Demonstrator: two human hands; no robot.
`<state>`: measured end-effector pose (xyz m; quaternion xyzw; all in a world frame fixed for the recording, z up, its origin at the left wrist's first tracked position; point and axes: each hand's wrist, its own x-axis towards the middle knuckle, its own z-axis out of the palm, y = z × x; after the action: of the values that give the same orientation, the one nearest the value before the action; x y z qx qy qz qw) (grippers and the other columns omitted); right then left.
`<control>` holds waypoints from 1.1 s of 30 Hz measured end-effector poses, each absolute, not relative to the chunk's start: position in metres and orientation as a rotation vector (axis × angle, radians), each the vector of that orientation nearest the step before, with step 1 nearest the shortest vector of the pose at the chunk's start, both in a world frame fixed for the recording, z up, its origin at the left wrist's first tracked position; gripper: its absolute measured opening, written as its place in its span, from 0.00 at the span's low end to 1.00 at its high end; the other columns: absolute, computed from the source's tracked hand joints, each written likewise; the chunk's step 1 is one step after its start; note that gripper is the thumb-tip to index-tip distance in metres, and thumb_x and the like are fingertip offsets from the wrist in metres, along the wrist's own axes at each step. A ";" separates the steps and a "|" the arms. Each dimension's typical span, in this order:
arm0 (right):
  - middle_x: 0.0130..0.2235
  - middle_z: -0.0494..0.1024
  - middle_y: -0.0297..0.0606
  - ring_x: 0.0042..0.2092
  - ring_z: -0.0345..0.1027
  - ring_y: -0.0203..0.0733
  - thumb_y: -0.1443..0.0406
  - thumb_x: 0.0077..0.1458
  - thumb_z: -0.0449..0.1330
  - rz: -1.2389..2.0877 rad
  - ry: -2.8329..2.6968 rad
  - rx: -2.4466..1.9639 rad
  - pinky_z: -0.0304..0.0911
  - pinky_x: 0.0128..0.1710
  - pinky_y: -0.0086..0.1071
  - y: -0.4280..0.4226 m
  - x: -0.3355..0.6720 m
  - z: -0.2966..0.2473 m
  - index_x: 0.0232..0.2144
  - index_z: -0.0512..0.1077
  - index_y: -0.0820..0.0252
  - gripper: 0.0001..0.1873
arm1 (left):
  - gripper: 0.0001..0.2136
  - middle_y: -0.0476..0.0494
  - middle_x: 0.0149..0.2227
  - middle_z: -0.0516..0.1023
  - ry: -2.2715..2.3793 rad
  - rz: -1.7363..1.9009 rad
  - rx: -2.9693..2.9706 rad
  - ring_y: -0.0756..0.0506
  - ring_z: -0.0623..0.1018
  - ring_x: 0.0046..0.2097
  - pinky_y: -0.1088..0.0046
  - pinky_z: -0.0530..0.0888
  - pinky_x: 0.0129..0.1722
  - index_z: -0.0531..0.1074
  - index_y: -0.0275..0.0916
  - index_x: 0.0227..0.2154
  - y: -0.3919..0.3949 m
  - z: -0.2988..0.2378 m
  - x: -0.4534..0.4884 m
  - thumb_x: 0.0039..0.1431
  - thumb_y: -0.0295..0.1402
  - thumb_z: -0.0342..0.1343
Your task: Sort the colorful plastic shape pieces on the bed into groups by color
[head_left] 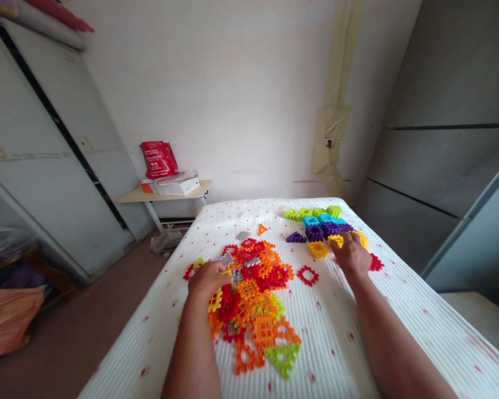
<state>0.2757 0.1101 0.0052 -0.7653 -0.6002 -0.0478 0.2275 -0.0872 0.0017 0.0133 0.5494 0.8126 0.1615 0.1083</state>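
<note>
A loose heap of plastic interlocking tiles (255, 293), mostly orange, red and yellow, lies on the white bedspread (316, 332). My left hand (208, 279) rests on the heap's left edge, fingers curled down onto grey and yellow pieces; what it grips is hidden. My right hand (350, 256) lies back-up at the near edge of a sorted patch of tiles (322, 224), green, blue, purple and yellow, with fingertips touching a yellow tile (336, 240). A single red tile (307, 275) sits between the two hands. A purple triangle (296, 238) lies beside the patch.
A small side table (166, 195) with a red bag (158, 159) and a white box stands against the back wall. A grey wardrobe (45, 166) stands at left, with an orange bag (8, 321) on the floor. Grey panels rise at right.
</note>
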 end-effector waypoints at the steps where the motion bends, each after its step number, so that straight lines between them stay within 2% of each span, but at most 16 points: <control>1: 0.51 0.67 0.43 0.40 0.70 0.44 0.54 0.57 0.48 -0.144 -1.652 -2.094 0.58 0.27 0.30 0.109 0.275 0.006 0.49 0.67 0.56 0.22 | 0.12 0.48 0.31 0.79 2.373 0.438 1.633 0.45 0.77 0.35 0.74 0.66 0.32 0.76 0.44 0.29 0.002 0.014 -0.086 0.38 0.41 0.61; 4: 0.51 0.68 0.42 0.40 0.69 0.43 0.55 0.58 0.48 -0.167 -1.644 -2.053 0.56 0.26 0.29 0.109 0.275 0.006 0.49 0.67 0.56 0.21 | 0.18 0.43 0.39 0.79 2.354 0.341 1.668 0.42 0.76 0.41 0.72 0.67 0.35 0.76 0.43 0.33 0.003 0.014 -0.082 0.38 0.45 0.60; 7: 0.51 0.68 0.40 0.40 0.69 0.41 0.55 0.59 0.48 -0.206 -1.639 -1.989 0.55 0.26 0.28 0.108 0.275 0.004 0.48 0.68 0.56 0.20 | 0.19 0.38 0.43 0.77 2.409 0.281 1.690 0.40 0.76 0.43 0.69 0.67 0.37 0.76 0.43 0.35 0.004 0.014 -0.080 0.38 0.44 0.60; 14: 0.49 0.70 0.38 0.38 0.68 0.39 0.57 0.59 0.48 -0.279 -1.615 -1.923 0.53 0.25 0.28 0.106 0.272 0.006 0.48 0.69 0.56 0.19 | 0.11 0.42 0.33 0.80 2.488 0.262 1.666 0.40 0.78 0.37 0.69 0.67 0.33 0.77 0.45 0.30 0.006 0.022 -0.075 0.45 0.39 0.52; 17: 0.49 0.70 0.39 0.39 0.68 0.39 0.58 0.59 0.48 -0.276 -1.618 -1.924 0.53 0.26 0.27 0.105 0.271 0.007 0.48 0.69 0.56 0.19 | 0.13 0.41 0.30 0.79 2.492 0.264 1.672 0.41 0.77 0.33 0.70 0.66 0.30 0.76 0.43 0.24 0.004 0.031 -0.071 0.50 0.41 0.48; 22: 0.49 0.71 0.38 0.39 0.69 0.38 0.59 0.59 0.49 -0.284 -1.618 -1.884 0.54 0.26 0.27 0.106 0.271 0.005 0.47 0.70 0.56 0.18 | 0.16 0.38 0.29 0.79 2.653 0.358 1.602 0.40 0.77 0.31 0.71 0.64 0.25 0.75 0.41 0.22 0.001 0.037 -0.073 0.53 0.40 0.44; 25: 0.47 0.72 0.37 0.40 0.69 0.39 0.59 0.60 0.48 -0.293 -1.639 -1.773 0.56 0.29 0.27 0.107 0.269 0.001 0.44 0.71 0.58 0.16 | 0.16 0.40 0.28 0.79 2.759 0.548 1.516 0.42 0.76 0.29 0.71 0.64 0.25 0.75 0.42 0.24 0.001 0.034 -0.079 0.54 0.40 0.43; 27: 0.46 0.73 0.38 0.42 0.69 0.39 0.60 0.60 0.47 -0.289 -1.693 -1.650 0.58 0.33 0.27 0.105 0.264 0.000 0.43 0.71 0.59 0.16 | 0.16 0.42 0.30 0.78 2.724 0.866 1.459 0.43 0.75 0.30 0.71 0.65 0.26 0.75 0.42 0.26 0.004 0.029 -0.081 0.54 0.42 0.44; 30: 0.43 0.75 0.40 0.42 0.69 0.39 0.62 0.60 0.47 -0.227 -1.814 -1.428 0.60 0.37 0.27 0.096 0.245 0.000 0.41 0.71 0.60 0.15 | 0.15 0.45 0.26 0.76 2.276 1.451 1.250 0.46 0.73 0.28 0.73 0.66 0.26 0.75 0.38 0.27 0.011 0.021 -0.078 0.50 0.44 0.49; 33: 0.40 0.76 0.40 0.40 0.70 0.38 0.63 0.60 0.48 -0.091 -1.931 -1.173 0.62 0.39 0.28 0.079 0.216 0.003 0.37 0.72 0.60 0.13 | 0.18 0.48 0.21 0.72 1.694 1.695 0.975 0.51 0.69 0.22 0.75 0.67 0.23 0.73 0.35 0.26 0.018 0.016 -0.066 0.40 0.47 0.57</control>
<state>0.2161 0.0790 0.0026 -0.4693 -0.7727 -0.0366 0.4259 -0.0659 0.0183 0.0159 0.3626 0.6298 0.6300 0.2738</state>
